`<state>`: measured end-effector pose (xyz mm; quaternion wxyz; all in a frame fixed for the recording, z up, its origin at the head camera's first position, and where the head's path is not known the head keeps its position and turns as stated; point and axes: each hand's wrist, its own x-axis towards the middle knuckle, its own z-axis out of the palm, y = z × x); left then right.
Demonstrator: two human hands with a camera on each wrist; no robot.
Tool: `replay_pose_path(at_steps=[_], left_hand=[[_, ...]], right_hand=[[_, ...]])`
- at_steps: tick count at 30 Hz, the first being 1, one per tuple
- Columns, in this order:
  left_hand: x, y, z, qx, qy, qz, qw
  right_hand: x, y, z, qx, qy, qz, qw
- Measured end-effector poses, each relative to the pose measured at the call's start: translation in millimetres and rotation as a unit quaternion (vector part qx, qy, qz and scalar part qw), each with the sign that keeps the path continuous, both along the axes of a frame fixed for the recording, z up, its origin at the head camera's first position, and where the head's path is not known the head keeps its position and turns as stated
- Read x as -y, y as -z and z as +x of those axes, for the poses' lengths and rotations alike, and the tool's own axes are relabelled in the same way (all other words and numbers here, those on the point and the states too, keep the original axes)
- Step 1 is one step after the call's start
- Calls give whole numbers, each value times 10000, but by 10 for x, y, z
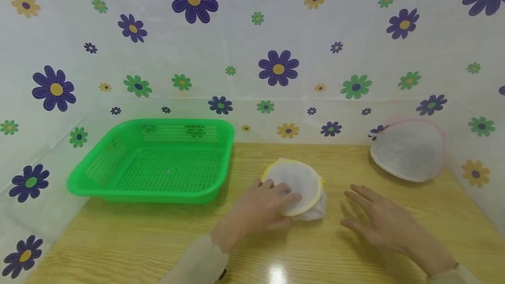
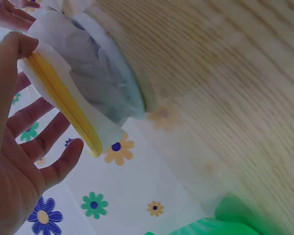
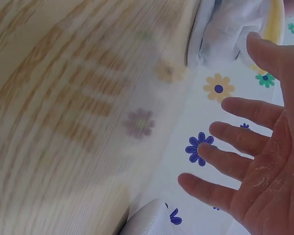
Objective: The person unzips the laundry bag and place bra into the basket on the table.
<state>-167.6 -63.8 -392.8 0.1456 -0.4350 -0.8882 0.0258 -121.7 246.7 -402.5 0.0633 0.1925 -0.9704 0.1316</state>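
A small round white mesh laundry bag with yellow trim stands on the wooden table, its white cloth side bunched on the right. My left hand rests on its near left part, fingers spread over the top and thumb at the near edge. Up close in the left wrist view, the thumb touches the bag by the yellow trim and the fingers stay loosely apart. To the right of the bag my right hand hovers over the table, fingers extended and holding nothing.
A green plastic basket with perforated sides stands at the left. Back right, a white mesh bag with pink edging leans near the flower-printed sheet, which hangs behind and beside the wooden table.
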Motion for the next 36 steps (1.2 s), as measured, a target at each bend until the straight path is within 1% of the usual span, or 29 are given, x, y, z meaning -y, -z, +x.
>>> replay_pose_path(at_steps=[2,4,6,8,11,13,15,18,22,23,25,30,33,36], left_hand=[[-6,-25,58,28,96,-97,9999],[-11,-56,115,168,189,-108,9996],[-16,-87,155,379,223,-3,9990],[-21,-123,169,604,186,213,9978],[-30,-177,153,941,80,569,9939],[-41,-203,125,1090,26,709,9915],[-54,-203,94,1227,-16,734,9897],[-74,-159,51,1350,-126,559,9892],[-92,-95,11,1696,-325,349,9844],[-93,-85,3,1818,-366,350,9820],[-91,-60,-21,2043,-430,382,9772],[-70,26,-95,2413,-518,580,9673],[-68,54,-124,2547,-561,664,9631],[-66,74,-139,2654,-626,683,9597]], right_hand=[[1,0,-14,-44,-80,-106,9999],[0,2,-39,-132,-176,-235,9995],[5,1,-64,-236,-244,-319,9989],[17,-2,-84,-382,-295,-400,9980],[51,-8,-107,-581,-335,-476,9966],[80,-15,-130,-722,-402,-541,9951],[105,-19,-163,-820,-475,-606,9936],[152,-20,-226,-847,-614,-695,9921],[249,-25,-330,-603,-736,-864,9917],[278,-29,-361,-523,-761,-919,9915],[338,-45,-436,-311,-847,-1002,9909],[466,-41,-606,139,-994,-1190,9878],[513,-8,-675,233,-958,-1282,9868],[551,45,-724,231,-904,-1351,9864]])
